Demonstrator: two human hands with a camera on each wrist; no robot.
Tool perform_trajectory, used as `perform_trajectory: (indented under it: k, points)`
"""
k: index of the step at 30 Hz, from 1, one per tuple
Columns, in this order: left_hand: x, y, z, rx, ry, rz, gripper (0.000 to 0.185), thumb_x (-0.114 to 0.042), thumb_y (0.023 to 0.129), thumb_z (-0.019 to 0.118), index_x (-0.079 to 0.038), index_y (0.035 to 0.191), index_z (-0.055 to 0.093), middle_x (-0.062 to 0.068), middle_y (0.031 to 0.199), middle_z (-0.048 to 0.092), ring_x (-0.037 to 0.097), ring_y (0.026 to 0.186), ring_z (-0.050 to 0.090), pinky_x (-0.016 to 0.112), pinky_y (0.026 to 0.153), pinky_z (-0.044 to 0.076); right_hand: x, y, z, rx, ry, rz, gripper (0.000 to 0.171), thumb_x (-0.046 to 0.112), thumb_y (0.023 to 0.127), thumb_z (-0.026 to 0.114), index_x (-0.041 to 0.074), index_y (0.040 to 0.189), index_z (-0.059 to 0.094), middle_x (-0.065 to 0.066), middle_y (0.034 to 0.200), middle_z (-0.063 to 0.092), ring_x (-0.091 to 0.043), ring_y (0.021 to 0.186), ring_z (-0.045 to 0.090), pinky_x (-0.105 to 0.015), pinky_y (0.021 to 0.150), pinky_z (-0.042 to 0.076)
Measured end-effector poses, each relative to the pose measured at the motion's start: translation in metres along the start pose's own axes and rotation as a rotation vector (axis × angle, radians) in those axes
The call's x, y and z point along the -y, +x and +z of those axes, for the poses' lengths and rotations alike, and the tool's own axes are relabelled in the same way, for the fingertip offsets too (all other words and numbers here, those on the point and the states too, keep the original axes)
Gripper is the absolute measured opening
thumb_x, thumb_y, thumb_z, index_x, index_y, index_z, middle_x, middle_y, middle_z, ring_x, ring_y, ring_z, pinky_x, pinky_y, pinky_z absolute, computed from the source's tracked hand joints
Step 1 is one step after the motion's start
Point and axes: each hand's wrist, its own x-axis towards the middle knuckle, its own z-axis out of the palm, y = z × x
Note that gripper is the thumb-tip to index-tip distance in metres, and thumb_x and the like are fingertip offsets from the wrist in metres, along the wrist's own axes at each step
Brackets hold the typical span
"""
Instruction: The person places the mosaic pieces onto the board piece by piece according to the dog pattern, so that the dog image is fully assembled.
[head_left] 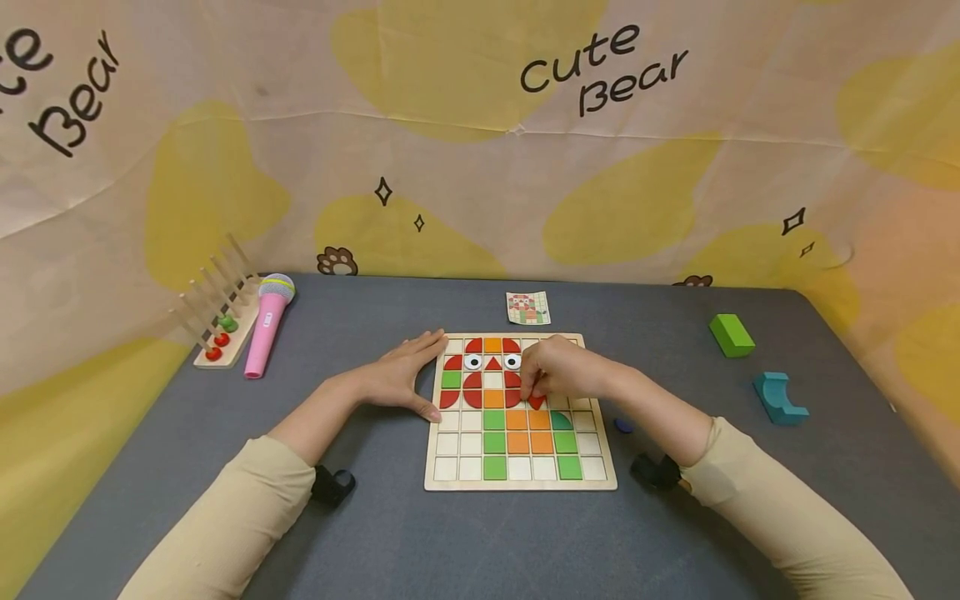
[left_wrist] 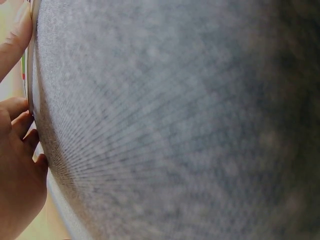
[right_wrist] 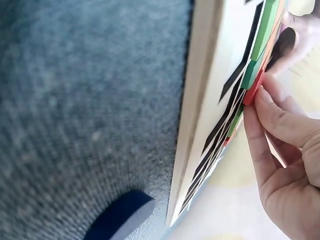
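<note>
My left hand (head_left: 401, 375) lies flat against the left edge of the board (head_left: 520, 481), fingers straight and together, so the board won't slide on the table (head_left: 480, 542) while I work. My right hand (head_left: 558, 371) is curled over the middle rows, its fingertips (right_wrist: 260, 95) pinching a red piece (head_left: 536, 402) (a small one, mostly under my fingers) that sits low against the grid, just above the orange squares and beside the dark green quarter. The card (head_left: 528, 307) lies just beyond the board, where I can glance at it.
</note>
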Motion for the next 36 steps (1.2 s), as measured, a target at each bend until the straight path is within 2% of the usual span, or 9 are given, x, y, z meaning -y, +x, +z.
perform_trajectory:
  k: [13, 21, 25, 31, 36]
  points:
    - [-0.0042, -0.0023, -0.0026, -0.001, -0.007, -0.010, 0.122, -0.050, 0.070, 0.085, -0.008, 0.159, 0.014, 0.011, 0.169, 0.006, 0.034, 0.157, 0.005, 0.056, 0.128, 0.008, 0.0017, -0.0033, -0.0012, 0.013, 0.058, 0.035, 0.029, -0.017, 0.079, 0.067, 0.011, 0.081, 0.075, 0.000, 0.084, 0.074, -0.012, 0.076, 0.065, -0.022, 0.068, 0.057]
    - [-0.0034, -0.0024, -0.0015, 0.005, -0.010, -0.008, 0.122, -0.050, 0.071, 0.085, -0.007, 0.159, 0.013, 0.011, 0.169, 0.005, 0.036, 0.157, 0.005, 0.058, 0.127, 0.008, 0.0025, -0.0028, -0.0002, 0.002, 0.056, 0.099, 0.012, 0.001, 0.080, 0.078, 0.012, 0.084, 0.075, 0.003, 0.085, 0.072, -0.005, 0.075, 0.060, -0.017, 0.069, 0.053]
    - [-0.0049, -0.0035, -0.0027, 0.004, -0.011, -0.011, 0.122, -0.050, 0.070, 0.085, -0.007, 0.159, 0.014, 0.011, 0.169, 0.005, 0.035, 0.157, 0.005, 0.058, 0.127, 0.008, 0.0017, -0.0019, 0.0019, 0.012, 0.071, 0.107, 0.011, 0.004, 0.079, 0.080, 0.011, 0.086, 0.075, 0.002, 0.084, 0.073, -0.003, 0.070, 0.059, -0.017, 0.066, 0.053]
    - [-0.0053, -0.0035, -0.0025, 0.003, -0.013, -0.014, 0.122, -0.050, 0.070, 0.085, -0.008, 0.159, 0.014, 0.011, 0.169, 0.005, 0.035, 0.157, 0.005, 0.058, 0.127, 0.008, 0.0013, -0.0016, 0.0030, 0.025, 0.077, 0.096, 0.018, -0.002, 0.076, 0.078, 0.012, 0.086, 0.075, 0.002, 0.085, 0.073, -0.003, 0.072, 0.060, -0.017, 0.067, 0.053]
    - [-0.0059, -0.0035, -0.0026, 0.002, -0.013, -0.013, 0.122, -0.050, 0.070, 0.085, -0.008, 0.159, 0.014, 0.011, 0.169, 0.005, 0.035, 0.157, 0.005, 0.058, 0.127, 0.008, 0.0033, -0.0026, 0.0024, 0.047, 0.101, 0.092, 0.024, -0.010, 0.073, 0.072, 0.011, 0.085, 0.075, -0.001, 0.085, 0.073, -0.007, 0.072, 0.061, -0.017, 0.066, 0.053]
